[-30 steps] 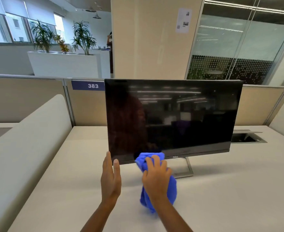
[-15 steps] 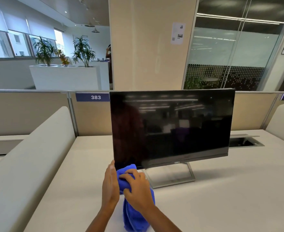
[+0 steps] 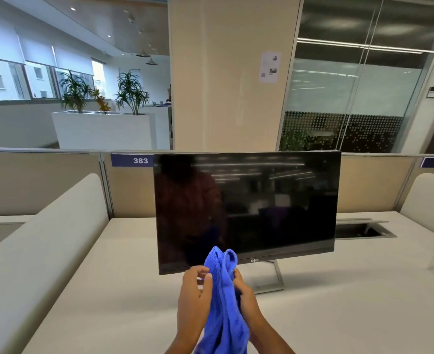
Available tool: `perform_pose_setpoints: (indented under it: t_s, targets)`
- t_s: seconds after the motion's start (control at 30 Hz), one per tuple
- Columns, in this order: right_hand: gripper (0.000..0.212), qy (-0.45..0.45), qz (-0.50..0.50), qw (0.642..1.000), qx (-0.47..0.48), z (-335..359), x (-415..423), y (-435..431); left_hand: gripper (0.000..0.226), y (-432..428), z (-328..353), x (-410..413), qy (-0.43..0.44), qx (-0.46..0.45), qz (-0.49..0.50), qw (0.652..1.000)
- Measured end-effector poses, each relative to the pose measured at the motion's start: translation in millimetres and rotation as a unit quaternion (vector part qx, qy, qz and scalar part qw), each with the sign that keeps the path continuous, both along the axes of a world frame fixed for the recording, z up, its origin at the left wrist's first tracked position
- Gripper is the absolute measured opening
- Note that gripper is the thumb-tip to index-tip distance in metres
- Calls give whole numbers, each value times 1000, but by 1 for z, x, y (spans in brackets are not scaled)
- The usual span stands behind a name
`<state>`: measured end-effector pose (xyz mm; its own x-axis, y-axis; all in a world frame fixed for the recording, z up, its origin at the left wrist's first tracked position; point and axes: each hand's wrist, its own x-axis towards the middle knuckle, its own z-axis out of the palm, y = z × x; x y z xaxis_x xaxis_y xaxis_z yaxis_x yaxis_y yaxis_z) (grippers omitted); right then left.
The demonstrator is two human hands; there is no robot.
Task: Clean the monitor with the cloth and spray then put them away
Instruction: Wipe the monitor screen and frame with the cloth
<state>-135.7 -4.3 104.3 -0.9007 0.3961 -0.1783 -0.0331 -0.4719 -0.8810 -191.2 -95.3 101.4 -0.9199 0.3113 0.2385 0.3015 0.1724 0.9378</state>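
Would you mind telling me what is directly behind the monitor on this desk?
Behind the monitor runs a beige partition bearing a "383" label, with a pillar beyond. The screen hides the partition's middle stretch and the desk behind it.

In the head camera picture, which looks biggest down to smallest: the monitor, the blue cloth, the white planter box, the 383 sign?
1. monitor
2. white planter box, though it stands far back
3. blue cloth, close to the camera, so unsure against the planter
4. 383 sign

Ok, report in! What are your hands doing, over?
Both hands, left and right, bunching the cloth, held off the desk. Monitor dark, cloth not on it. No spray in view. Nothing in the way.
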Motion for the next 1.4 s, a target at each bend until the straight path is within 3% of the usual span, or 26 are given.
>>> perform_pose_setpoints:
  t_s: [0.13,0.3,0.43,0.57,0.73,0.93,1.07,1.23,1.4]
  targets:
    - [37,23,40,996,-74,10,19,20,11,22,3,16,-9,-12,-30,999]
    - [59,14,84,995,-52,10,34,41,28,40,5,33,-20,-48,-22,998]
    - [44,-26,106,993,34,12,44,50,32,53,5,40,-16,-69,-9,997]
    - [32,-48,53,994,78,10,46,59,27,63,4,42,-23,-76,-33,996]
    - [36,-58,44,995,66,13,58,67,17,70,7,40,-50,-62,-40,996]
    - [38,-35,63,990,123,18,66,71,28,72,11,46,-54,-63,-37,996]
    - [33,-17,73,991,113,17,71,80,16,69,14,42,-49,-79,-33,995]
    - [29,-3,16,986,166,17,72,107,3,56,21,27,-55,-69,-2,996]
    - [19,-55,-110,959,256,23,63,142,15,43,35,7,-43,-28,26,998]
